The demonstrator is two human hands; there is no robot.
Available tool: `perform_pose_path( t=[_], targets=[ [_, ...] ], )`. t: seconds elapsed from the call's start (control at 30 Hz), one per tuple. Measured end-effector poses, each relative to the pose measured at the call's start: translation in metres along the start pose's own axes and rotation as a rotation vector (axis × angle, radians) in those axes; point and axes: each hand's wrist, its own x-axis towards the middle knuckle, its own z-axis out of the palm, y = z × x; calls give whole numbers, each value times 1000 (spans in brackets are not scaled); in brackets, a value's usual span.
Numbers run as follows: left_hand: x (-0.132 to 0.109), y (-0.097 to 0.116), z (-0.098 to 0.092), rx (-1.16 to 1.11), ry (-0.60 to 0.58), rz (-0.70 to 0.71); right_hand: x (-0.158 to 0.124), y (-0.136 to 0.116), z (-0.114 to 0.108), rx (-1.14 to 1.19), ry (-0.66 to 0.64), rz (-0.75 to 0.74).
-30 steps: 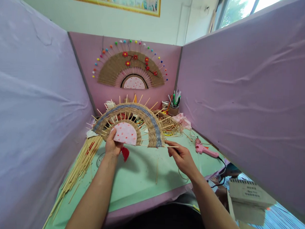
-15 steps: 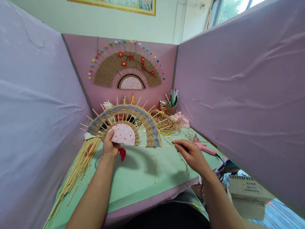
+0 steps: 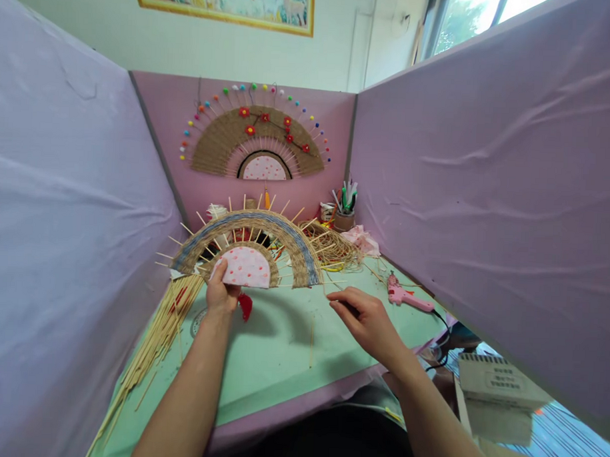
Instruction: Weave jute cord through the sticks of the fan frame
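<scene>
A woven fan [image 3: 306,258] of tan and blue cord on thin wooden sticks is held above the table. My left hand [image 3: 221,291] is closed on its pink dotted half-round centre [image 3: 247,266], thumb in front and fingers behind. By the fan's lower right corner, my right hand [image 3: 359,317] pinches a thin tan cord [image 3: 325,289] that runs up to the woven edge. A small red piece [image 3: 245,307] shows just below my left hand.
Wooden sticks [image 3: 154,336] lie in a pile at left. A pink glue gun [image 3: 407,296] rests at right, near a coil of cord [image 3: 332,246] and a pot of tools [image 3: 344,216]. A finished fan [image 3: 212,142] hangs on the pink back panel [image 3: 154,103].
My right hand has moved left and slightly down, from beside the lowest stick's tip to below the fan's right corner. My left hand keeps its hold, and the fan has tilted slightly.
</scene>
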Motion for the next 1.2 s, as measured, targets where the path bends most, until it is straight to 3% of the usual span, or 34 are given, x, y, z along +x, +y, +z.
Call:
perform_pose_path(
  t=[0.17, 0.43, 0.6, 0.67, 0.77, 0.97, 1.2],
  targets=[
    [-2, 2, 0, -12, 8, -25, 3, 2, 12, 76, -44, 10],
    [-5, 6, 1, 27, 16, -115, 6, 11, 13, 125, 42, 82],
    [-8, 7, 4, 50, 15, -166, 4, 13, 8, 51, 259, 127],
    [-8, 7, 4, 64, 1, -178, 2, 14, 5, -13, 362, 85],
    [-6, 7, 2, 86, -19, -175, -1, 15, -1, -111, 405, -36],
    [1, 8, -5, 138, -45, -156, -2, 11, -16, -147, 320, -125],
    [-2, 12, -4, 162, -31, -235, 0, 16, -26, 222, 68, 132]
  ],
)
